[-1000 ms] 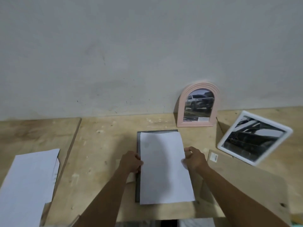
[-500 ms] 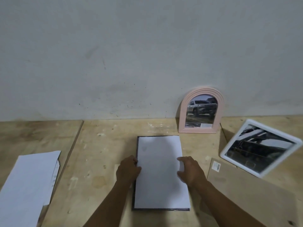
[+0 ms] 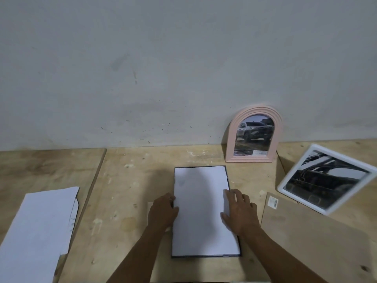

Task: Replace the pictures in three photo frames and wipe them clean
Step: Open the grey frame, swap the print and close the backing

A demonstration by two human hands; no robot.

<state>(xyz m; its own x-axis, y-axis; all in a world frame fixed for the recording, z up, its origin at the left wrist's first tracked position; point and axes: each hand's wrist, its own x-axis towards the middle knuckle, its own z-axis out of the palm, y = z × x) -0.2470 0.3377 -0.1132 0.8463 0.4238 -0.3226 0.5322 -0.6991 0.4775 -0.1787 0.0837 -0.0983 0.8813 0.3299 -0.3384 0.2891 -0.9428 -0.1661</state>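
- A white paper sheet [image 3: 201, 211] lies flat on a dark rectangular photo frame [image 3: 206, 256] at the centre of the wooden worktop [image 3: 126, 180]. Only a thin dark rim shows around the sheet.
- The right hand [image 3: 238, 213] rests palm down on the sheet's right edge, its fingers [image 3: 236, 196] straight and spread, gripping nothing.
- The left hand [image 3: 163, 211] sits at the sheet's left edge with its fingers [image 3: 170, 198] bent towards it. I cannot tell whether they pinch the edge.
- A pink arched photo frame [image 3: 230, 139] holding a car picture stands leaning on the grey wall [image 3: 183, 68].
- A white rectangular photo frame [image 3: 285, 185] with a dark picture lies tilted at the right.
- A brown cardboard backing board [image 3: 314, 237] lies just beside the right hand.
- A stack of white paper [image 3: 38, 225] lies well apart at the left.
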